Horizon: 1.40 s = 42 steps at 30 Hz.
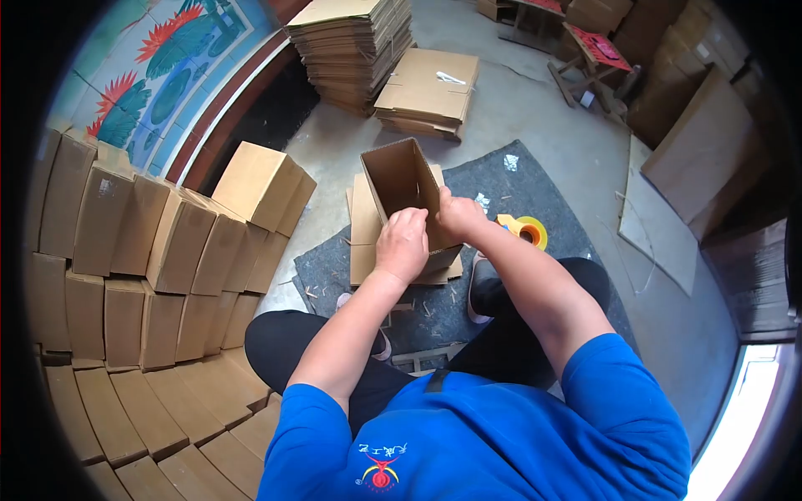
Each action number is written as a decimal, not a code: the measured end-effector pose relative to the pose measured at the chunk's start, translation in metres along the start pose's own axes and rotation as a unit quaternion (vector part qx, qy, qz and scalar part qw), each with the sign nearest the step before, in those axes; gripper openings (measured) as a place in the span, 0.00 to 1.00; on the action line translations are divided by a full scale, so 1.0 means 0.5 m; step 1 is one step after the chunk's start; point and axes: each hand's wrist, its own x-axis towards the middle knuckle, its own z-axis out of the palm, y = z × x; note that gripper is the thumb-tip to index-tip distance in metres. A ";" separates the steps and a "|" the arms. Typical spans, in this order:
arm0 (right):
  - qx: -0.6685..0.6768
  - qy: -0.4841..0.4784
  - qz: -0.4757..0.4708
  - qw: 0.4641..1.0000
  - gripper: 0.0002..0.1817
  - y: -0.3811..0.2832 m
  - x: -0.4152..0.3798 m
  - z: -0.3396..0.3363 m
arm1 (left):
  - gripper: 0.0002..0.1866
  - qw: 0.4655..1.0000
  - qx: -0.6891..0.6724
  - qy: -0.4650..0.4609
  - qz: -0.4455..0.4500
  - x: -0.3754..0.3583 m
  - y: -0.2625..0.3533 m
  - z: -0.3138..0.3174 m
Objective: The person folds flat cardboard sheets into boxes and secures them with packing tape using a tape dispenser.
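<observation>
An open-topped cardboard box (399, 171) stands between my knees on some flat cardboard pieces (363, 238). My left hand (403, 244) is closed over the box's near edge, with its fingertips hidden inside. On the right side wall, my right hand (459, 216) grips the edge with its fingers curled and the thumb pointing up. The two hands are close together but apart. Just right of my right forearm lies a yellow tape dispenser (531, 233) with a roll of tape, on the dark grey mat (535, 188).
Closed cardboard boxes (171, 242) are stacked in rows along my left side. Ahead are a tall pile of flattened cartons (351, 54) and a lower pile (430, 88). A small folding stool (597, 50) with a red top stands at upper right, near leaning boards (697, 134).
</observation>
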 end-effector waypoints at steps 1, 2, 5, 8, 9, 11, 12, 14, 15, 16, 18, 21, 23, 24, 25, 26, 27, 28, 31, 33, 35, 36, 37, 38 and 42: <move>0.007 -0.019 -0.007 1.000 0.30 0.001 0.008 0.000 | 0.15 0.998 -0.013 -0.053 -0.023 -0.023 0.052 -0.004; 0.020 -0.034 0.007 0.999 0.30 -0.001 0.010 -0.005 | 0.15 0.991 -0.008 -0.087 -0.098 -0.045 0.082 0.011; 0.083 -0.002 0.012 0.997 0.21 0.025 0.019 0.018 | 0.17 0.980 0.065 -0.088 -0.168 -0.056 0.070 0.035; 0.078 -0.013 0.031 0.996 0.21 0.009 0.009 0.008 | 0.20 0.952 0.082 -0.157 -0.249 -0.001 0.038 0.051; 0.067 -0.007 0.035 0.997 0.22 0.000 0.001 0.003 | 0.21 0.951 0.091 -0.151 -0.254 0.006 0.013 0.074; 0.053 -0.007 0.050 0.997 0.21 -0.015 -0.004 -0.005 | 0.22 0.940 0.116 -0.175 -0.268 0.016 -0.025 0.127; 0.053 -0.024 0.056 0.997 0.30 -0.018 -0.009 -0.011 | 0.22 0.940 0.116 -0.175 -0.268 0.022 -0.026 0.130; 0.055 -0.018 0.057 0.997 0.29 -0.017 -0.006 -0.005 | 0.24 0.887 0.093 -0.324 -0.316 0.042 -0.032 0.137; 0.054 -0.012 0.058 0.997 0.28 -0.014 -0.005 0.000 | 0.24 0.862 0.072 -0.380 -0.327 0.059 -0.036 0.129; 0.059 0.006 0.049 0.997 0.25 -0.013 -0.004 0.003 | 0.24 0.863 0.074 -0.381 -0.324 0.085 -0.030 0.111; 0.063 -0.002 0.056 0.996 0.23 -0.014 -0.004 -0.004 | 0.25 0.847 0.133 -0.429 -0.285 0.133 -0.024 0.086; 0.063 -0.007 0.047 0.997 0.24 -0.004 0.006 0.007 | 0.40 0.966 0.151 -0.092 -0.191 0.189 -0.063 0.091; 0.069 -0.005 0.043 0.997 0.27 -0.001 0.006 0.006 | 0.43 0.979 0.142 -0.009 -0.146 0.243 -0.084 0.083; 0.068 -0.005 0.044 0.997 0.27 0.003 0.008 0.006 | 0.44 0.982 0.135 0.004 -0.131 0.260 -0.094 0.084; 0.071 -0.004 0.044 0.996 0.27 0.007 0.008 0.008 | 0.44 0.978 0.118 -0.034 -0.168 0.269 -0.102 0.087; 0.075 -0.004 0.045 0.996 0.27 0.010 0.010 0.010 | 0.45 0.973 0.105 -0.053 -0.197 0.263 -0.105 0.092; 0.074 -0.005 0.047 0.996 0.27 0.010 0.011 0.007 | 0.45 0.967 0.092 -0.072 -0.226 0.250 -0.106 0.096; 0.073 -0.009 0.051 0.996 0.27 0.010 0.011 0.005 | 0.42 0.965 0.157 -0.077 -0.194 0.236 -0.104 0.106; 0.080 -0.016 0.051 0.995 0.26 0.005 0.006 0.005 | 0.32 0.938 0.104 -0.166 -0.285 0.181 -0.089 0.140; 0.076 -0.023 0.044 0.996 0.26 -0.010 0.005 -0.004 | 0.36 0.903 0.119 -0.244 -0.332 0.162 -0.096 0.168; 0.070 -0.011 0.044 0.996 0.27 -0.008 0.005 0.005 | 0.42 0.893 0.059 -0.270 -0.355 0.167 -0.095 0.167; 0.068 0.007 0.040 0.997 0.27 -0.009 0.006 0.004 | 0.40 0.908 0.049 -0.238 -0.341 0.178 -0.095 0.163; 0.061 -0.005 0.047 0.997 0.27 -0.008 0.007 -0.002 | 0.38 0.922 0.042 -0.203 -0.328 0.185 -0.096 0.155; 0.063 -0.006 0.046 0.997 0.27 -0.009 0.009 -0.006 | 0.31 0.939 -0.005 -0.175 -0.294 0.187 -0.104 0.141; 0.053 -0.016 0.056 0.997 0.26 -0.016 0.010 -0.010 | 0.30 0.980 0.064 0.149 -0.116 0.119 -0.039 0.016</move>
